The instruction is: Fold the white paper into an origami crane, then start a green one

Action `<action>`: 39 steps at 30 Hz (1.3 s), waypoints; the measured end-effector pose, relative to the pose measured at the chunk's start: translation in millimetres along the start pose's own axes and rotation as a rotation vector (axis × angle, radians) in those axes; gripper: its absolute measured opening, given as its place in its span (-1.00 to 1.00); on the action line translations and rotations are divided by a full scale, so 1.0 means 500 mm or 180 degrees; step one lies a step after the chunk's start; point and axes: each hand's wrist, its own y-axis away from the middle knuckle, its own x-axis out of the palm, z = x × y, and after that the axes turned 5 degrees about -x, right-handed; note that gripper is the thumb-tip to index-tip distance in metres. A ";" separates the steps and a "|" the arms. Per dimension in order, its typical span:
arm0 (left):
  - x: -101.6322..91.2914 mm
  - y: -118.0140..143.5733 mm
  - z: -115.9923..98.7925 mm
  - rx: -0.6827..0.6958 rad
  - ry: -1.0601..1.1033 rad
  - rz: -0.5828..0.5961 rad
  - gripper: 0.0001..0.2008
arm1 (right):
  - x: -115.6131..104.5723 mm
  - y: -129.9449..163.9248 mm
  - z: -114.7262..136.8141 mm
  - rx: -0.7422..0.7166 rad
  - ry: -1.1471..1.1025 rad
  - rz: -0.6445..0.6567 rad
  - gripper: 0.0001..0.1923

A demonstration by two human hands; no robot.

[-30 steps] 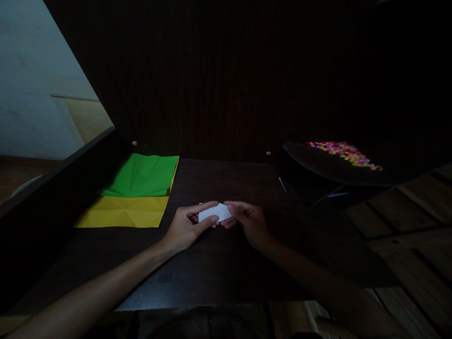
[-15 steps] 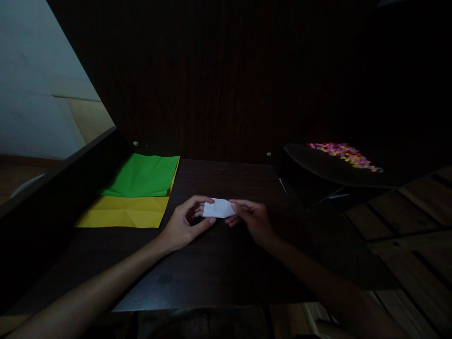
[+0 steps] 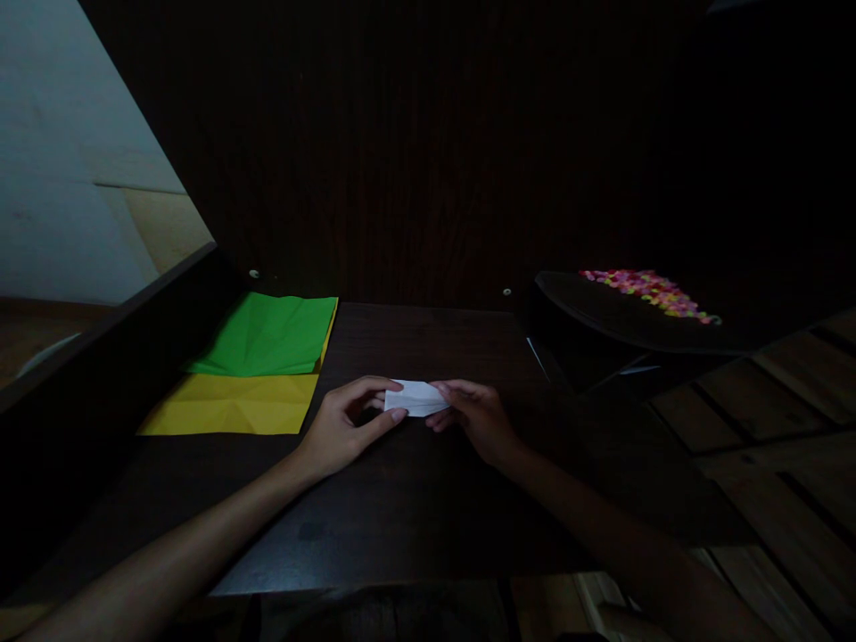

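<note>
A small folded piece of white paper [image 3: 415, 398] is held just above the dark wooden table [image 3: 401, 499], near its middle. My left hand [image 3: 348, 423] pinches its left end between thumb and forefinger. My right hand [image 3: 476, 417] grips its right end with the fingertips. The scene is dim, so the folds in the paper are hard to make out.
A creased green sheet [image 3: 271, 333] lies on a yellow sheet [image 3: 231, 404] at the table's left. A dark raised board runs along the left side. At the right a dark tray [image 3: 629, 316] carries several small bright coloured pieces [image 3: 652, 292]. Wooden floor planks show at lower right.
The white paper has turned flatter and shifted slightly right and away between my fingers. My left thumb has slid along its near edge. Both arms stay in nearly the same place.
</note>
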 end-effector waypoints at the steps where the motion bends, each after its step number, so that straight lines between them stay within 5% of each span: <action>1: 0.000 -0.001 0.000 0.0045 -0.0043 -0.0057 -0.78 | 0.000 0.000 -0.001 -0.0014 0.0002 0.0016 -0.61; 14: 0.002 -0.001 -0.003 -0.0203 -0.0110 -0.0332 -0.89 | 0.010 0.014 0.003 -0.0430 0.0479 0.0341 -0.62; 21: 0.012 0.005 -0.005 -0.0545 0.0338 -0.0179 -0.78 | 0.007 0.011 0.001 -0.0606 0.0741 0.0124 -0.66; 26: 0.014 0.005 0.003 -0.0648 0.0350 -0.0111 -0.46 | 0.004 0.012 0.000 -0.0750 0.0908 0.0167 -0.68; 36: 0.000 0.000 -0.003 0.0097 -0.0476 -0.0125 -0.81 | 0.001 0.024 0.004 -0.1419 0.1688 0.0192 -0.82; 39: -0.003 0.001 -0.008 0.0015 -0.0483 -0.0022 -0.87 | 0.002 0.029 0.004 -0.1552 0.1883 0.0196 -0.87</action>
